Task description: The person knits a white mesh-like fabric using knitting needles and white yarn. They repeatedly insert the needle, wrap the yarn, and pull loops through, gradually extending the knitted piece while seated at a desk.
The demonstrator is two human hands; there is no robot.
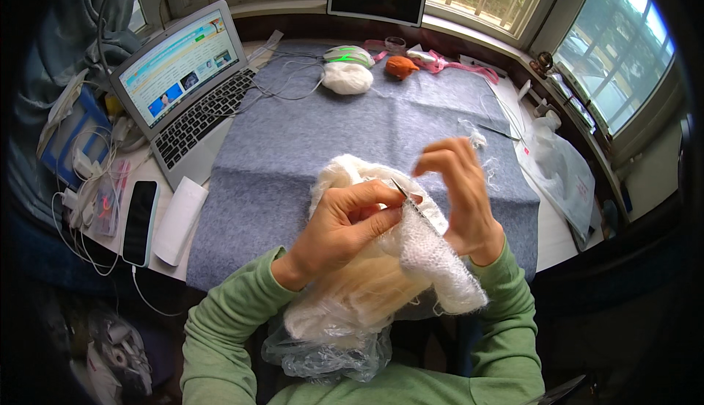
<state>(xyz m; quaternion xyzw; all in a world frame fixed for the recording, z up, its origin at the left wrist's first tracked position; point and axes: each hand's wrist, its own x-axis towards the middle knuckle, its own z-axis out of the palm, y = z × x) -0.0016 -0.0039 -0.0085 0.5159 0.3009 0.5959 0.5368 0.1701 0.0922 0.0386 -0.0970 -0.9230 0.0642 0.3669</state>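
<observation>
My left hand [352, 223] grips a thin metal knitting needle [399, 187] near its tip, together with the upper edge of a white knitted piece [434, 262]. A row of stitches lies along the needle. Close to the needle's right side, my right hand [462, 201] is raised with its fingers bent. Its thumb is partly hidden behind the knitting, and whether it holds yarn or a needle I cannot tell. Behind and below my hands lies a bulky cream-white mass of yarn or fabric [352, 295], partly in a clear plastic bag [330, 355] at my lap.
A grey felt cloth [264, 196] covers the tabletop. To the left are a laptop [192, 102], a phone [140, 223], a white packet [180, 221] and tangled cables. A white yarn ball [346, 78] lies at the back. Yarn scraps [477, 140] and a plastic bag [561, 163] are right.
</observation>
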